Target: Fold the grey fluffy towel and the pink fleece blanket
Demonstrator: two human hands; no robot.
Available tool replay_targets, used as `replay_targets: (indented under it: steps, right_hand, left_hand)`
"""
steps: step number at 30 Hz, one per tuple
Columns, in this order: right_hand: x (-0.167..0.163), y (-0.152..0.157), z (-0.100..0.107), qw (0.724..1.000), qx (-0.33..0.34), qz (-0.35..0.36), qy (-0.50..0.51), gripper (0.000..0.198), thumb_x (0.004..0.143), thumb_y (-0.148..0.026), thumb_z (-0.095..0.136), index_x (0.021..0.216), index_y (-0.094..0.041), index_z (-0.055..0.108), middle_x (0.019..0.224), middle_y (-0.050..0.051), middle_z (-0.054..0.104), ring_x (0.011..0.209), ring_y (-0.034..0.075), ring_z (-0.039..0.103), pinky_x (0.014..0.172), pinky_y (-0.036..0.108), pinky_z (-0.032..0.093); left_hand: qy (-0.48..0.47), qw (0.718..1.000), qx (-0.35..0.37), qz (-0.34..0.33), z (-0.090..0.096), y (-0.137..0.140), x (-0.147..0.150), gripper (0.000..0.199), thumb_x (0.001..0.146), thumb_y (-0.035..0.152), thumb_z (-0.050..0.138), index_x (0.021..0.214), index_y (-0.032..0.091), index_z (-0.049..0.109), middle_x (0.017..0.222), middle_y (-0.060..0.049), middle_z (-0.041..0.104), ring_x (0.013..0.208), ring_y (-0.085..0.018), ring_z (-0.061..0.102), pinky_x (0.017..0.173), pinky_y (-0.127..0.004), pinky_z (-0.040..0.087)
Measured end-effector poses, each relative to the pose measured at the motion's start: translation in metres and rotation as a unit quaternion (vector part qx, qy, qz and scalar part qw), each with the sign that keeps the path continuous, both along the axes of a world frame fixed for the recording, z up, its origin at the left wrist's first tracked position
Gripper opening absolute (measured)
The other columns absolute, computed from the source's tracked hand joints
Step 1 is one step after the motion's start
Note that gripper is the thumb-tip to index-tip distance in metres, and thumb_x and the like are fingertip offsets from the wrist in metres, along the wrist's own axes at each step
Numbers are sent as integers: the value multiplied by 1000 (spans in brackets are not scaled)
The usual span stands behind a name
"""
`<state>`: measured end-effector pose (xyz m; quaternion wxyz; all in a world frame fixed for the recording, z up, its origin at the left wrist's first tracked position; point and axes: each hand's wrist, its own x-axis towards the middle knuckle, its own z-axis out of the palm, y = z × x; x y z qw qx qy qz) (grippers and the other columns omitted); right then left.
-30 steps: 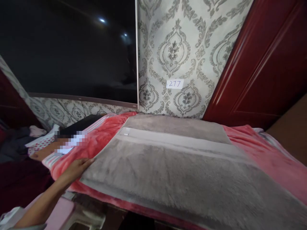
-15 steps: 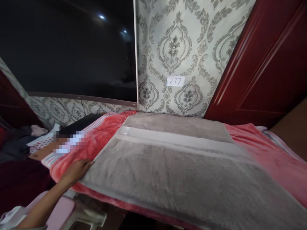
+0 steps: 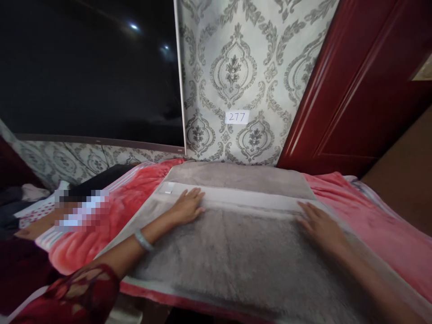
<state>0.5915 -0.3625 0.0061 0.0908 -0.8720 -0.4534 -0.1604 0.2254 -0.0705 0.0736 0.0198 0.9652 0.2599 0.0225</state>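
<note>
A large grey towel (image 3: pixel 236 252) with a pale woven band (image 3: pixel 243 196) lies spread over a pink-red blanket (image 3: pixel 135 191). At the left part of the band my left hand (image 3: pixel 186 208) lies palm down, fingers stretched out, a bracelet on its wrist. My right hand (image 3: pixel 320 227) is over the right part of the towel with its fingers spread near the band's end; it is slightly blurred. Neither hand grips anything. A small white tag (image 3: pixel 169 187) sits on the towel's left edge, beyond my left hand.
Behind stands patterned wallpaper with a paper marked 277 (image 3: pixel 237 117). A large dark screen (image 3: pixel 91 72) fills the upper left. A dark red door panel (image 3: pixel 354 90) rises at the right. Clothes (image 3: pixel 30 193) are piled at the far left.
My left hand has left the towel's left edge and moved up and right onto the pale band. My right hand has come into view. The view has shifted slightly right.
</note>
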Motion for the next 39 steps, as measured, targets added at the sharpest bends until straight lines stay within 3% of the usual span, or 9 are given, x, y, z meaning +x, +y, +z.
replay_targets:
  steps: [4,6,11,18,24,29,34,36,39]
  right_hand:
    - [-57,67,-5,979,-54,192,30,58,100,-47,34,155,-29,41,165,7,32,150,28,32,119,49,32]
    - [-65,79,-16,971,-76,221,42,56,102,-49,31,156,-35,38,166,1,28,153,27,25,121,51,27]
    - [-41,80,-37,992,-66,89,60,58,102,-51,26,157,-34,37,166,1,29,152,28,25,120,54,26]
    - [-16,72,-37,994,-73,-48,63,60,102,-47,19,155,-30,41,164,3,35,151,30,29,119,58,27]
    - [0,57,-38,989,-68,-94,88,63,100,-49,18,156,-31,40,163,5,35,149,32,33,116,63,30]
    - [36,12,-36,983,-76,-115,124,65,99,-49,16,156,-28,39,164,5,32,150,31,31,118,61,27]
    - [20,9,-4,971,-92,-178,133,63,100,-47,20,151,-25,48,162,12,36,148,40,31,110,73,29]
    - [-20,34,11,983,-78,-128,107,63,101,-45,20,157,-21,39,165,13,27,152,37,23,115,69,25]
    - [-76,79,17,990,-79,69,99,60,103,-44,26,161,-29,28,168,7,19,154,29,18,120,59,22]
  left_hand:
    - [-18,993,-4,-117,-28,-2,41,62,98,44,47,154,20,39,166,-16,28,154,-29,23,124,-54,17]
    - [-29,990,-4,-141,-44,1,49,61,99,47,44,155,25,39,166,-12,29,154,-29,24,124,-56,18]
    - [-57,998,21,-3,-61,11,51,65,99,55,40,154,23,41,164,-13,34,152,-35,27,122,-60,21]
    - [11,985,7,174,-43,48,33,64,101,52,29,157,21,37,165,-14,30,153,-35,24,120,-62,21]
    - [26,986,-22,164,-42,65,14,68,101,53,28,158,17,33,166,-15,25,155,-31,20,122,-56,17]
    - [25,990,3,142,-38,78,-31,61,101,44,29,156,17,38,163,-15,33,153,-27,28,123,-54,17]
    - [44,980,44,190,-24,77,-46,56,101,37,30,150,17,46,157,-18,44,149,-31,35,120,-63,16]
    - [23,988,47,148,-23,61,-25,57,100,40,32,152,18,45,157,-18,44,149,-33,34,120,-64,17]
    - [-8,1000,26,-13,-35,27,12,61,98,48,39,156,27,39,163,-12,37,152,-33,28,120,-61,20]
